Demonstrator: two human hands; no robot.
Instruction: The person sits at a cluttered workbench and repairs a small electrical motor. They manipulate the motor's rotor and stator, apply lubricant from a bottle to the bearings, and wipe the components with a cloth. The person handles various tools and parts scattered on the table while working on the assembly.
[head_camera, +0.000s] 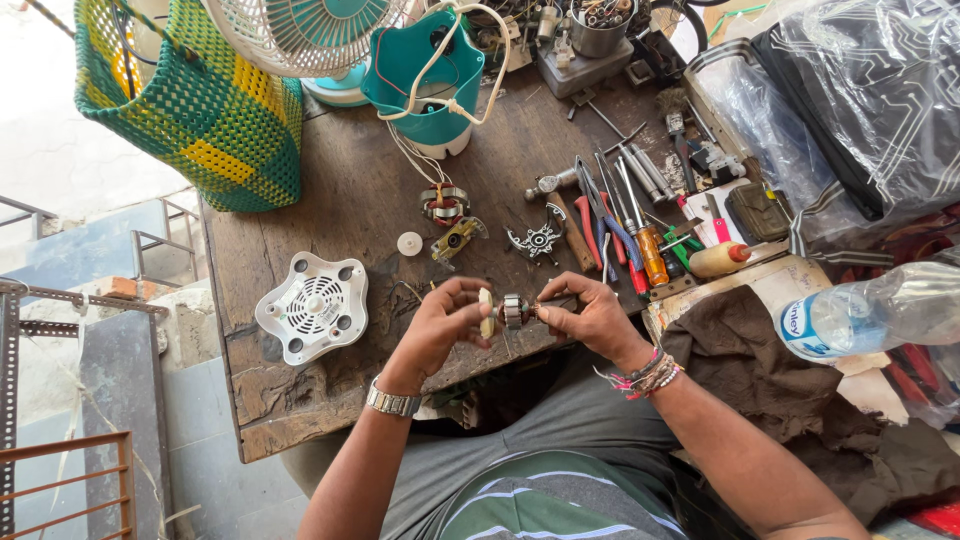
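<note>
Over the near edge of a worn wooden table (330, 215), my left hand (445, 318) and my right hand (585, 312) together hold a small metal motor rotor (514, 311) on a shaft. The left fingers pinch the pale end at the left. The right fingers grip the shaft end at the right. A metal watch sits on my left wrist and bead bracelets on my right. Just beyond the hands lie a copper-wound stator (444, 203), a brass-coloured bracket (457, 238) and a spoked metal bracket (539, 240).
A white vented round cover (313, 306) lies left of my hands. Behind stand a teal fan housing (428, 80) with white wires, a fan grille (295, 30) and a green-yellow woven basket (195, 105). Pliers and screwdrivers (625, 220) lie right. A plastic bottle (870, 318) rests on brown cloth (765, 370).
</note>
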